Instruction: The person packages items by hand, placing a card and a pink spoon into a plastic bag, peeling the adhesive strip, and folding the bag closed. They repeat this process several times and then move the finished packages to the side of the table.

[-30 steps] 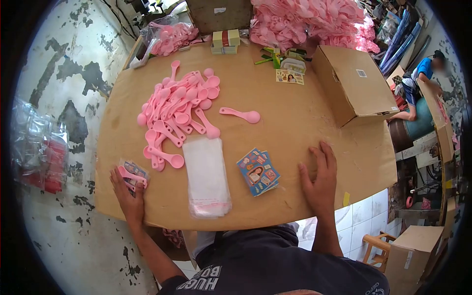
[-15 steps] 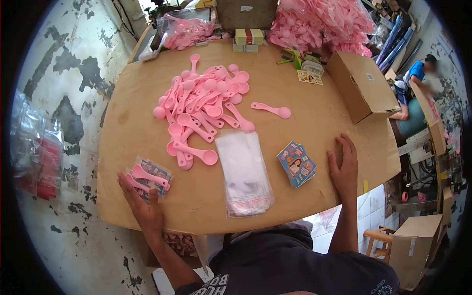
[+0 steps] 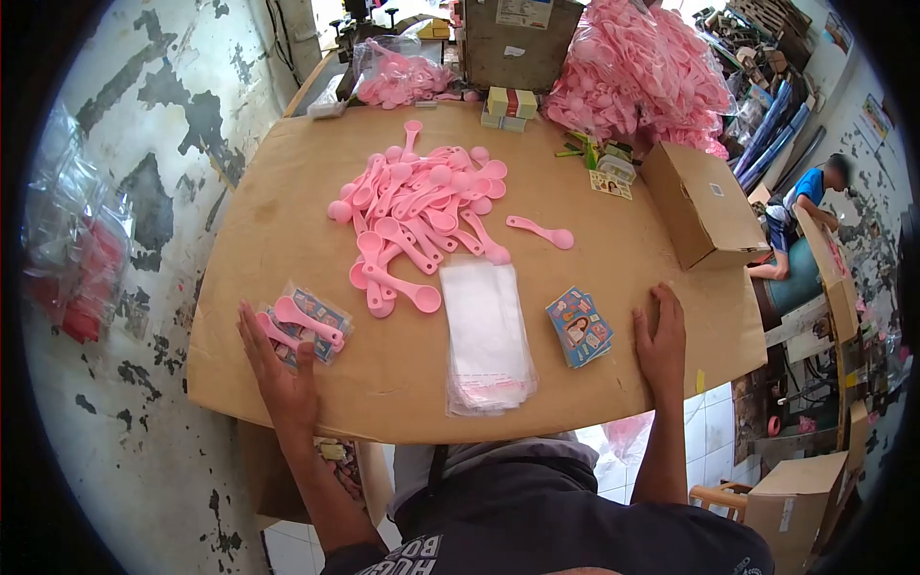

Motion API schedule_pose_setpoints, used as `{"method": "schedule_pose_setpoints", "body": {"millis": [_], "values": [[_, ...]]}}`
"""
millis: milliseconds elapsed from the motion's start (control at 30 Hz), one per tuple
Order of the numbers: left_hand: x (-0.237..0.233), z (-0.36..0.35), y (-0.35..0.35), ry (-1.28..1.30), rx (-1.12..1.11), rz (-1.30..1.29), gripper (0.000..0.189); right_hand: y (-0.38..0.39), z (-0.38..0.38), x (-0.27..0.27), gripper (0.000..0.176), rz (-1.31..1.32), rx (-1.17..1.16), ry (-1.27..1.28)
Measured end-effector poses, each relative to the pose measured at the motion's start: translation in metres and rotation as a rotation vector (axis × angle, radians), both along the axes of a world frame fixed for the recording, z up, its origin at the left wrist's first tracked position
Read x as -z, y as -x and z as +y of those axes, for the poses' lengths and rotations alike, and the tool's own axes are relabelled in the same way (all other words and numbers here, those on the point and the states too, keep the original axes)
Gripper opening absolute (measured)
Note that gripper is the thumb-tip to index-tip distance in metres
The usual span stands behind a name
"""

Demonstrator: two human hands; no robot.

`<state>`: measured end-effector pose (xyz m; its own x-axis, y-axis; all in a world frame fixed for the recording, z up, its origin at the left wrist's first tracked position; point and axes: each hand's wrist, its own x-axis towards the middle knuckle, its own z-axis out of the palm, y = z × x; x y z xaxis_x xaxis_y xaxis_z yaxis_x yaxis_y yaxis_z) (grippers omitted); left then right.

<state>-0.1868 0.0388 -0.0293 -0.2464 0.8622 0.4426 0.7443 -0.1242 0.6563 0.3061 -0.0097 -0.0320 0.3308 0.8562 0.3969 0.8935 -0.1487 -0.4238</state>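
Clear glossy plastic packet (image 3: 311, 324) of pink spoons and printed card, at near-left edge of brown cardboard-covered worktop (image 3: 594, 259).
Left hand (image 3: 278, 374) lay against it, grip spread; right hand (image 3: 659, 345) lay flat, grip spread, beside stack of glossy printed cards (image 3: 579, 327).

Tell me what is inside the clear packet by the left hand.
The clear packet shows two pink spoons lying over a printed card. The left hand covers its near edge, so anything there is hidden.

Packed bag (image 3: 321, 314) partly hidden (under left hand (image 3: 278, 376)).
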Motion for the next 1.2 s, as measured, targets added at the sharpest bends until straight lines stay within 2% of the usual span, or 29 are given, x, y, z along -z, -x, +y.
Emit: {"method": "schedule_pose_setpoints", "body": {"millis": [300,367,800,1000,1200], "values": [[0.0,0.003,0.0,0.002,-0.02,0.058,0.09,0.0,-0.001,0.0,0.044,0.024,0.007,-0.018],[0.0,0.005,-0.001,0.004,-0.017,0.045,0.09,-0.003,-0.001,0.003,0.045,-0.038,0.019,-0.02],[-0.007,0.008,-0.015,0.053,-0.026,-0.004,0.092,-0.001,-0.001,-0.005,0.043,0.022,0.009,0.041],[-0.007,0.009,-0.012,0.06,-0.042,0.004,0.086,0.001,0.001,-0.005,0.042,0.053,0.004,0.04],[0.005,0.011,0.005,-0.012,-0.032,-0.158,0.079,0.002,0.003,-0.004,0.042,0.039,0.02,0.038]]}}
